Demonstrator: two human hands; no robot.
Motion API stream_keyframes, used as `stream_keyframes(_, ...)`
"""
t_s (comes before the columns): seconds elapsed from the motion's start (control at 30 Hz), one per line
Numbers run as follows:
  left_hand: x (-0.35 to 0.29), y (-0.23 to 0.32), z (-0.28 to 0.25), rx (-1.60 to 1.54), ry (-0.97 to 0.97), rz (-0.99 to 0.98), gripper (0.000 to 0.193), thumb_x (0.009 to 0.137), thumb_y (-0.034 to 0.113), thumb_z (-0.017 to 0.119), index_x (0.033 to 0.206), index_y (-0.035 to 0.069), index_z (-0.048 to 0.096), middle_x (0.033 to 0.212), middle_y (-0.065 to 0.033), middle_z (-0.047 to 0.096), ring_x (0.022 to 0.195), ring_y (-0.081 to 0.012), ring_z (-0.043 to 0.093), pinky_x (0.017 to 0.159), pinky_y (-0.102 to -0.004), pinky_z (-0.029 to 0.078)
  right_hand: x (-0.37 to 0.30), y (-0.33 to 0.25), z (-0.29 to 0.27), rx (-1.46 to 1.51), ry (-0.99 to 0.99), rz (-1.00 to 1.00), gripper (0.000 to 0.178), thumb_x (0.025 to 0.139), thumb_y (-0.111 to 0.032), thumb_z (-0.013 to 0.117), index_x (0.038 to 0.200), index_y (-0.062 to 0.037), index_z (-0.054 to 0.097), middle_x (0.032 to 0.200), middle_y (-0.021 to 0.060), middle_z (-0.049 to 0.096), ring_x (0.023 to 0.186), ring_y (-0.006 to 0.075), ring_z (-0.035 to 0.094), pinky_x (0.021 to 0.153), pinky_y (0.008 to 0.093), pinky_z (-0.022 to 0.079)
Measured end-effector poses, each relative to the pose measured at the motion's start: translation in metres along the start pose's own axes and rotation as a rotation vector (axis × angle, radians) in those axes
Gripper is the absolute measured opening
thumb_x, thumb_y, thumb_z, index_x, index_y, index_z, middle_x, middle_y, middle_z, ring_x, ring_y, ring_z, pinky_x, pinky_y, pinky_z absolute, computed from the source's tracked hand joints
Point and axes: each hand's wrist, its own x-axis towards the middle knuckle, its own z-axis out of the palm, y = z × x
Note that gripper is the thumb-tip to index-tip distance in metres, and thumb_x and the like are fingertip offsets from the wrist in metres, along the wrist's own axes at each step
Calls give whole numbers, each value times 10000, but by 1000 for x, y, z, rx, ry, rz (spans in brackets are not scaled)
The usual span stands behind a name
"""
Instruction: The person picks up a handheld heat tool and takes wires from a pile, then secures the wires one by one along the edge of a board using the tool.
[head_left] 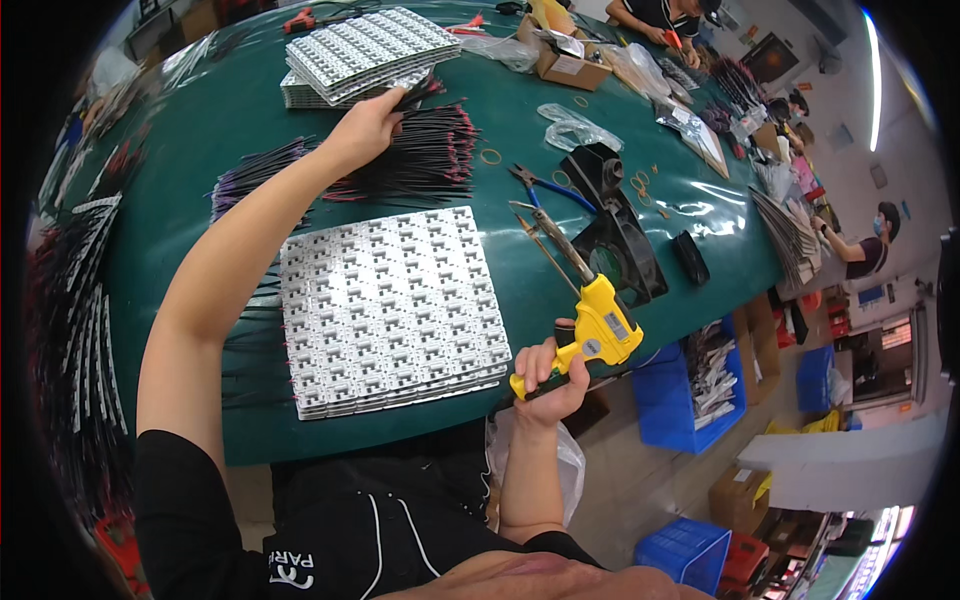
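Note:
My right hand (550, 385) is wrapped round the handle of a yellow soldering gun (600, 325), its metal tip pointing up and left over the table. Stretched far forward, my left hand (366, 130) is closed at the upper edge of a pile of black wires with red ends (425, 155), with some dark wire ends showing just past the fingertips. Directly before me lies a stack of white circuit board panels (395, 310) with rows of small dark parts. More white panels (370, 50) are stacked beyond my left hand.
Blue-handled pliers (560, 188) and a black plastic stand (620, 235) lie right of the panels. Behind them are rubber bands, clear bags and a cardboard box (570, 65). Blue bins (690, 400) stand below the table's right edge. Another person (665, 22) works at the far side.

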Motion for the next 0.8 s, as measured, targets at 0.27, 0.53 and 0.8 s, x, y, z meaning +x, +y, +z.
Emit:
stream_keyframes(0.27,8,-31,2,-146,-67,-42,177,898,77,477,1019,-34,543,762,-114,611,666,-192,570,652,-306,451,0,1,4,-16,-8,0,426,892,-309,400,1158,25,392,530,-3,379,378,83,359,478,247,363)
stream_keyframes(0.53,8,-31,6,-127,76,-117,260,887,115,513,1107,-21,485,790,-151,622,729,-215,610,686,-317,453,-1,1,2,-30,-9,4,423,897,-310,399,1156,25,395,534,-3,379,379,82,355,478,245,355)
stream_keyframes(0.8,13,-21,-9,-139,240,-15,191,927,188,459,967,4,492,725,-151,602,687,-314,585,631,-385,428,-1,1,1,-41,-2,-14,412,903,-301,386,1155,24,406,538,-6,381,389,77,351,488,245,359)
